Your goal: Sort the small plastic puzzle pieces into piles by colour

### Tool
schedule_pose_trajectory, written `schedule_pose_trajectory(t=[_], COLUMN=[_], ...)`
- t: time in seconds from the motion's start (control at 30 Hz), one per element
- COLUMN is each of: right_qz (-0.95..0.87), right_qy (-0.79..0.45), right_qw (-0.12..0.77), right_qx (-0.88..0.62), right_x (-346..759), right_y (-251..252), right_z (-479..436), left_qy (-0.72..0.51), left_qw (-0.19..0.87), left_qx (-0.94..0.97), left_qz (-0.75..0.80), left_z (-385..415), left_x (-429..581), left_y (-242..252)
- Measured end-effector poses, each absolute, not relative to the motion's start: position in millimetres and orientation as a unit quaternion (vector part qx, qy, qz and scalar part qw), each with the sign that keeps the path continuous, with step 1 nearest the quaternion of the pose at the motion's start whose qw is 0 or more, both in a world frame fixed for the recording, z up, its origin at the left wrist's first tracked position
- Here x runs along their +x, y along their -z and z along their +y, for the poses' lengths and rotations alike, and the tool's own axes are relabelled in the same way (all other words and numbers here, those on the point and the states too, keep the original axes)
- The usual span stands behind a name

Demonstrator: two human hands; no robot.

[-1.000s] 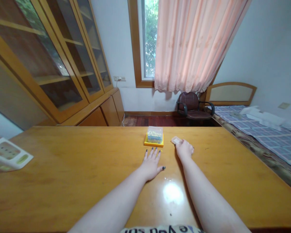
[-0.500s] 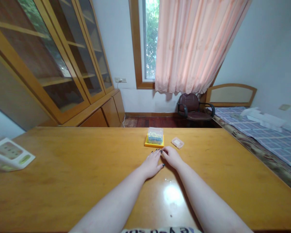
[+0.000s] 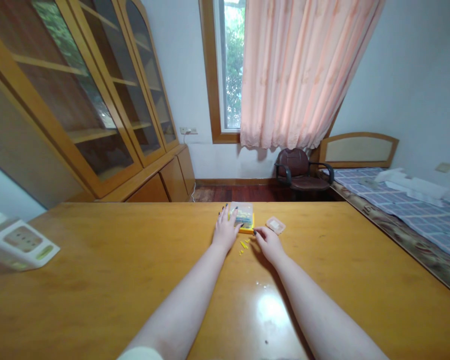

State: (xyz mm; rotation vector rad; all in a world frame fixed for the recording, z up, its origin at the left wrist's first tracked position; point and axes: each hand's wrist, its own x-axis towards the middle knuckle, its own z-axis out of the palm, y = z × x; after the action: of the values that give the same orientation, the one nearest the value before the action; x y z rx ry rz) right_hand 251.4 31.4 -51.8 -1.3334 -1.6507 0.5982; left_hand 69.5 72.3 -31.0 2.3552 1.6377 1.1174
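My left hand (image 3: 225,231) has its fingers spread along the left side of a clear plastic box (image 3: 244,209). Small yellow and blue pieces show through the box, which stands on a yellow tray (image 3: 246,231). My left thumb reaches the tray's front edge. At the front right corner of the tray, my right hand (image 3: 269,243) has its fingers drawn together in a pinch; anything between the tips is too small to make out. Several little yellow pieces (image 3: 243,245) lie on the table between both hands. A small clear lid-like dish (image 3: 275,225) sits just beyond my right hand.
The wooden table (image 3: 97,280) ends at a far edge just behind the box. A white container (image 3: 26,242) stands at the left. Beyond are a glass-door cabinet (image 3: 97,185), a brown armchair (image 3: 302,170) and a bed (image 3: 405,200) on the right.
My left hand has moved forward and left, from in front of the tray to beside the box. The yellow pieces on the table now show. My right hand stays near the tray's front right.
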Motion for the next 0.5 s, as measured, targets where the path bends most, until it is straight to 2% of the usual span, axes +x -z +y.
schedule_pose_trajectory(t=[0.1,0.5], right_qz=[-0.668,-0.664], right_qy=[-0.24,-0.218], right_qw=[0.452,0.475], right_qx=[-0.54,-0.534], right_x=[251,249], right_y=[52,53], right_z=[32,31], left_qy=[-0.37,-0.433], left_qw=[0.055,0.011], left_qx=[0.762,0.76], left_qz=[0.529,0.484], left_z=[73,72], left_x=[69,59], left_y=[43,36])
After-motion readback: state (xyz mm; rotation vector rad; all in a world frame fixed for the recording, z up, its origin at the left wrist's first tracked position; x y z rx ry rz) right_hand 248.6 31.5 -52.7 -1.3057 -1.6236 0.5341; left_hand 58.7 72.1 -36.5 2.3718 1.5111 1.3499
